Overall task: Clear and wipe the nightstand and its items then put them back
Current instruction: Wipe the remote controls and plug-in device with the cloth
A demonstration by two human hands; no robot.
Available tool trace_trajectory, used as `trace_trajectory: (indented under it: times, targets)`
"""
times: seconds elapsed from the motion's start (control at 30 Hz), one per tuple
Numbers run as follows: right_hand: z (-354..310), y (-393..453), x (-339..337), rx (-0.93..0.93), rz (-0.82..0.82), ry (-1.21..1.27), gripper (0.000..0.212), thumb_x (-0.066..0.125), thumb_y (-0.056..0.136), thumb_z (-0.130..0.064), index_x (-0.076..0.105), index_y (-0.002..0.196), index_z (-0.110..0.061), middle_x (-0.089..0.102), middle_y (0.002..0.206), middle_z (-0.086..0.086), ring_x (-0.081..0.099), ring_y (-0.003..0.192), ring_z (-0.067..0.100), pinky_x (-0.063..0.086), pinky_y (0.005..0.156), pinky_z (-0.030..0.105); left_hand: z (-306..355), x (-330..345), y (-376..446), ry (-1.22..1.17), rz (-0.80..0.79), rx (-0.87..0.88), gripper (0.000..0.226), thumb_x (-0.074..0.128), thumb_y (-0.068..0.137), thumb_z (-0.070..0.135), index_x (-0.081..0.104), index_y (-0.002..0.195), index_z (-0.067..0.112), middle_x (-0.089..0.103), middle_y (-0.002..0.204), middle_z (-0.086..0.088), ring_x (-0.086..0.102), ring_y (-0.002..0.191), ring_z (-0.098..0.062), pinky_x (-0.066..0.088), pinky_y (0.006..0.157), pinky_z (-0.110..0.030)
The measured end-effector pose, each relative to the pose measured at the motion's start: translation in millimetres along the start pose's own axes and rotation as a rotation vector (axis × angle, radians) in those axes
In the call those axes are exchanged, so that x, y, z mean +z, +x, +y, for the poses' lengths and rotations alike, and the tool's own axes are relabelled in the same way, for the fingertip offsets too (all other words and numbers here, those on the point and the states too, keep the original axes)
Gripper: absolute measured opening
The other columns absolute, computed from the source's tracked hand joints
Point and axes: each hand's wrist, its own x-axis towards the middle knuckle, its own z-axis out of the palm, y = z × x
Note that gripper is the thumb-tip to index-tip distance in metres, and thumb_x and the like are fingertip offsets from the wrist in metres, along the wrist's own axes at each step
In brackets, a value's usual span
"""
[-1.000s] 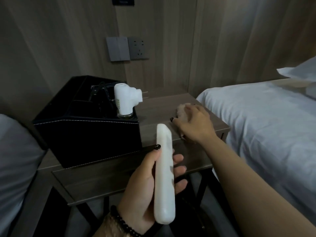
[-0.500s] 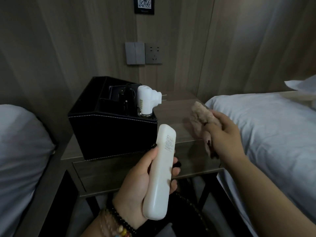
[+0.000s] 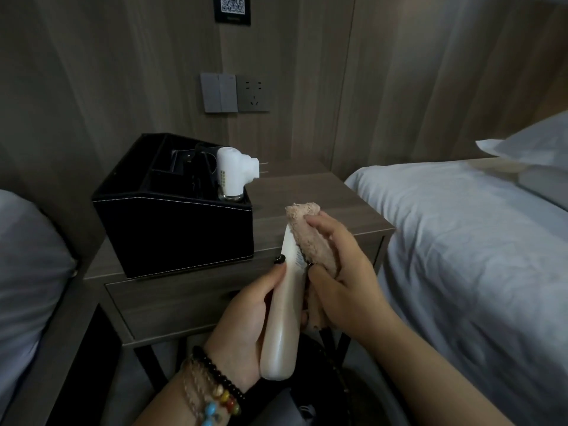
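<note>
My left hand [image 3: 246, 327] holds the white remote [image 3: 281, 327]. My right hand [image 3: 341, 284] squeezes the cloth [image 3: 307, 235] against it. I'm wiping it; next, I rub down its length.

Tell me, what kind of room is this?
Probably a hotel bedroom. A bed with white sheets stands on the right, a nightstand beside it holds a black box, and a QR sign hangs on the wood wall.
</note>
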Motion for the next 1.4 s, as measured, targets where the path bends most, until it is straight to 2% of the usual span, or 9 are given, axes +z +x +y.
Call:
trace_trajectory:
  times: [0.1, 0.23, 0.37, 0.53, 0.67, 0.8, 1.07, 1.27, 1.4]
  targets:
    - [0.4, -0.7, -0.4, 0.026, -0.012, 0.04, 0.065, 0.046, 0.076, -0.007, 0.047, 0.13, -0.041, 0.059, 0.123, -0.01, 0.054, 0.095, -0.003, 0.044, 0.081, 0.019, 2.2, 3.1, -3.3, 0.0, -0.037, -0.008, 0.042, 0.057, 0.075, 0.031, 0.069, 0.107, 0.006, 0.073, 0.101, -0.018, 0.073, 0.077, -0.03, 0.053, 0.065, -0.035]
    - [4.2, -5.0, 2.4, 0.0, -0.021, 0.083, 0.068, 0.045, 0.076, -0.004, 0.048, 0.132, -0.041, 0.063, 0.122, -0.001, 0.064, 0.094, 0.005, 0.054, 0.078, 0.026, 2.9, -7.0, -3.1, 0.062, -0.002, -0.019, 0.043, 0.061, 0.08, 0.039, 0.074, 0.108, 0.009, 0.065, 0.12, -0.022, 0.061, 0.111, -0.038, 0.049, 0.087, -0.041]
    - [0.5, -14.4, 12.1, -0.082, -0.044, 0.064, 0.071, 0.044, 0.072, 0.009, 0.052, 0.133, -0.029, 0.055, 0.137, -0.008, 0.048, 0.128, -0.001, 0.04, 0.104, 0.017, 5.2, -10.4, -6.0, 0.041, -0.057, 0.017, 0.04, 0.05, 0.091, 0.039, 0.075, 0.107, 0.012, 0.072, 0.098, -0.015, 0.071, 0.081, -0.027, 0.051, 0.074, -0.039]
    - [5.5, -26.3, 15.9, -0.083, -0.067, 0.065, 0.069, 0.044, 0.072, 0.006, 0.055, 0.134, -0.023, 0.059, 0.131, -0.013, 0.057, 0.104, -0.008, 0.045, 0.087, 0.006, 6.8, -12.9, 0.0, 0.01, -0.029, 0.037, 0.037, 0.047, 0.093, 0.033, 0.077, 0.099, 0.012, 0.072, 0.104, -0.015, 0.071, 0.087, -0.025, 0.05, 0.078, -0.038]
    - [8.5, -19.9, 8.8, -0.098, -0.014, 0.048, 0.066, 0.045, 0.07, 0.009, 0.058, 0.13, -0.017, 0.061, 0.131, -0.003, 0.055, 0.121, -0.001, 0.042, 0.098, 0.012, 0.2, -10.0, 3.7, 0.003, -0.051, 0.011, 0.036, 0.052, 0.09, 0.033, 0.074, 0.107, 0.012, 0.07, 0.114, -0.015, 0.069, 0.098, -0.026, 0.05, 0.083, -0.039]
    - [11.8, -10.4, 0.0, -0.015, 0.009, 0.046, 0.066, 0.045, 0.073, -0.002, 0.057, 0.128, -0.036, 0.065, 0.119, -0.006, 0.056, 0.097, -0.01, 0.043, 0.084, 0.008, -6.4, -3.1, 6.5, 0.009, -0.08, -0.008, 0.039, 0.056, 0.088, 0.034, 0.072, 0.112, 0.008, 0.069, 0.113, -0.017, 0.069, 0.097, -0.029, 0.051, 0.082, -0.04]
    - [12.0, -10.6, -4.5, -0.025, -0.019, 0.061, 0.066, 0.046, 0.072, -0.002, 0.058, 0.128, -0.034, 0.065, 0.122, -0.01, 0.06, 0.104, -0.008, 0.046, 0.086, 0.01, -3.1, 12.2, 17.3, -0.086, -0.099, 0.045, 0.039, 0.052, 0.09, 0.034, 0.073, 0.111, 0.008, 0.07, 0.11, -0.016, 0.069, 0.096, -0.027, 0.049, 0.089, -0.04]
    - [12.6, -21.6, -18.1, -0.058, -0.041, 0.02, 0.07, 0.048, 0.07, 0.002, 0.057, 0.13, -0.034, 0.064, 0.122, -0.012, 0.061, 0.099, -0.005, 0.044, 0.078, 0.008, -3.4, 24.3, 28.2, -0.181, -0.134, 0.037, 0.036, 0.048, 0.095, 0.035, 0.071, 0.088, 0.009, 0.067, 0.082, -0.009, 0.068, 0.071, -0.019, 0.058, 0.067, -0.028]
    - [14.3, -35.8, -22.5, -0.144, -0.086, -0.031, 0.072, 0.051, 0.067, 0.008, 0.06, 0.13, -0.026, 0.059, 0.133, -0.007, 0.055, 0.122, 0.002, 0.049, 0.095, 0.021, 4.2, 27.9, 40.9, -0.159, -0.064, -0.03, 0.049, 0.05, 0.09, 0.052, 0.058, 0.079, 0.004, 0.055, 0.065, -0.007, 0.057, 0.055, -0.016, 0.053, 0.056, -0.023]
